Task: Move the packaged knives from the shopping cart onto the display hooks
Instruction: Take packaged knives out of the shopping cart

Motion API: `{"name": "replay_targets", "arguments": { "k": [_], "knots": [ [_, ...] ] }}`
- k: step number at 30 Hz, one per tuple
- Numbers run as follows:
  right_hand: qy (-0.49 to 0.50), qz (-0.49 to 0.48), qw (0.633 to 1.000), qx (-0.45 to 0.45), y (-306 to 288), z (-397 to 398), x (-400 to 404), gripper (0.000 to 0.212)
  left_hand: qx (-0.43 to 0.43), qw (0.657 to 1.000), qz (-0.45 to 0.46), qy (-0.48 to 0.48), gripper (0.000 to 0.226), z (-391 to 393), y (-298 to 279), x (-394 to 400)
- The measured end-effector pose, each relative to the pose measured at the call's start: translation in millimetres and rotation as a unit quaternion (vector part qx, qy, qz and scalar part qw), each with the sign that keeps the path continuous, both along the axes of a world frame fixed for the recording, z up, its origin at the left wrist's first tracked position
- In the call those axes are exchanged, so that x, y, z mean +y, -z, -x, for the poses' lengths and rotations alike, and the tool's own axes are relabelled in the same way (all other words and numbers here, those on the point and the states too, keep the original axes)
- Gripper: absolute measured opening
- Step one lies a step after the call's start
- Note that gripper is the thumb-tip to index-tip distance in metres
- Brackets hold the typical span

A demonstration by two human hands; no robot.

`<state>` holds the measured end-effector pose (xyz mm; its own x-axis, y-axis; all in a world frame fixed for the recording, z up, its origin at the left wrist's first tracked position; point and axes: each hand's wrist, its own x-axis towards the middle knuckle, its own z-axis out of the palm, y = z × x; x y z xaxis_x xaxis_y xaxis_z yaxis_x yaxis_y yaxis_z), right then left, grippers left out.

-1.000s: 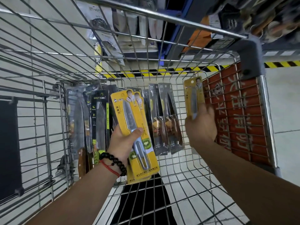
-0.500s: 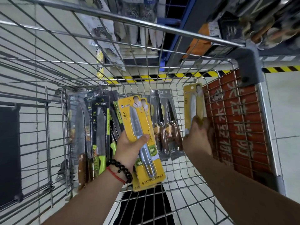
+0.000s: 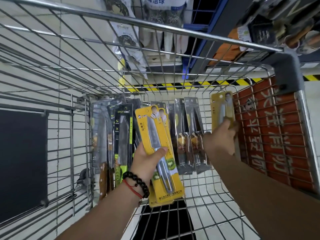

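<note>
Fingers (image 3: 160,150) of the left hand (image 3: 147,161) are clamped on a stack of yellow packaged fruit knives (image 3: 159,153): the thumb lies across the front card and the other fingers are hidden behind the stack. Two cards are countable by their offset printed tops and bottom edges. The front card shows one steel blade and a slim metal handle, black Chinese characters, and kiwi-slice graphics near the lower end. The stack is held tilted inside the shopping cart (image 3: 173,30), above its wire floor.

The right hand (image 3: 220,137) grips a single yellow packaged knife (image 3: 222,110) by its lower part, fingers wrapped behind it, near the cart's right wall.

Between the two hands, a group of clear-packaged knives with brown wooden handles (image 3: 190,135) stands against the front wire wall; at least three packs are visible. To the left, black-carded knives (image 3: 123,135) stand in a further group; the exact count cannot be told.

The left wrist carries one black bead bracelet (image 3: 136,182) and one red string (image 3: 133,188). A red sign panel (image 3: 273,135) with white characters covers the cart's right wall.
</note>
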<state>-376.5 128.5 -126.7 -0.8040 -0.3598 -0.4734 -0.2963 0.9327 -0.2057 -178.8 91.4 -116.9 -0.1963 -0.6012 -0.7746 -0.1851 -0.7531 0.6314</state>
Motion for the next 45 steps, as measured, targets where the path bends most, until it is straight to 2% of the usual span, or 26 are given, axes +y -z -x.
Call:
{"name": "replay_targets", "arguments": {
  "k": [3, 4, 6, 8, 10, 12, 14, 16, 18, 22, 24, 27, 30, 34, 37, 39, 43, 45],
  "knots": [
    [0.036, 0.025, 0.999, 0.005, -7.8, 0.0, -4.7, 0.067, 0.002, 1.0, 0.007, -0.003, 0.048, -5.2, -1.9, -2.9],
    [0.039, 0.026, 0.999, -0.002, -10.1, -0.4, -5.7, 0.069, 0.008, 1.0, 0.007, -0.002, 0.05, -6.5, -3.7, -3.4],
    [0.038, 0.018, 0.999, -0.012, -12.7, -1.0, -6.8, 0.07, 0.001, 1.0, 0.006, 0.002, 0.068, -9.7, -6.5, -4.7],
    [0.035, 0.0, 0.999, -0.006, -13.3, 2.6, -6.7, 0.06, -0.011, 1.0, 0.001, 0.01, 0.076, -13.6, -8.8, -7.6],
    [0.025, -0.007, 1.0, 0.001, -14.7, 10.5, -6.2, 0.043, -0.017, 1.0, 0.007, 0.012, 0.063, -18.5, -8.5, -11.2],
    [-0.016, -0.012, 1.0, 0.005, -18.4, 17.3, -3.4, 0.027, -0.015, 1.0, 0.004, 0.012, 0.062, -22.9, -10.6, -14.9],
    [-0.112, -0.049, 0.992, 0.035, -22.7, 20.2, 0.7, 0.021, -0.023, 1.0, 0.011, 0.011, 0.082, -26.3, -10.3, -16.5],
    [-0.225, -0.082, 0.967, 0.089, -24.7, 21.3, 5.1, 0.02, -0.035, 0.999, 0.013, 0.02, 0.103, -28.3, -7.9, -15.7],
    [-0.268, -0.053, 0.956, 0.11, -33.3, 24.7, 4.5, 0.021, -0.035, 0.999, 0.008, 0.037, 0.112, -26.2, -11.5, -13.7],
    [-0.276, 0.056, 0.954, 0.1, -52.7, 36.6, -2.8, 0.032, -0.038, 0.998, 0.014, 0.042, 0.108, -23.7, -17.8, -10.2],
    [-0.253, 0.088, 0.961, 0.067, -57.2, 41.6, -4.2, 0.036, -0.032, 0.998, 0.018, 0.043, 0.107, -22.5, -18.6, -11.2],
    [-0.143, 0.113, 0.982, -0.051, -58.6, 46.6, -2.8, 0.049, -0.025, 0.999, 0.013, 0.028, 0.102, -22.4, -15.2, -11.2],
    [-0.058, 0.131, 0.986, -0.082, -50.3, 49.2, 0.8, 0.064, -0.018, 0.999, 0.019, 0.028, 0.102, -26.1, -8.3, -10.0],
    [-0.007, 0.133, 0.986, -0.097, -33.0, 53.8, 9.9, 0.031, -0.015, 1.0, 0.008, 0.026, 0.097, -28.1, -7.3, -8.7],
    [0.063, 0.202, 0.969, -0.125, -34.8, 53.8, 14.1, 0.013, -0.017, 1.0, 0.009, 0.024, 0.087, -28.4, -8.9, -9.2],
    [0.084, 0.23, 0.958, -0.149, -42.4, 52.1, 14.9, 0.012, -0.022, 0.999, 0.016, 0.027, 0.083, -28.0, -10.8, -9.5],
    [0.102, 0.251, 0.946, -0.179, -67.4, 42.8, 17.7, 0.024, 0.0, 1.0, 0.012, 0.023, 0.082, -23.3, -11.5, -7.8],
    [0.1, 0.235, 0.942, -0.217, -78.0, 31.0, 18.4, 0.022, 0.001, 0.999, 0.009, 0.032, 0.082, -18.4, -11.8, -7.4]
  ]
}}
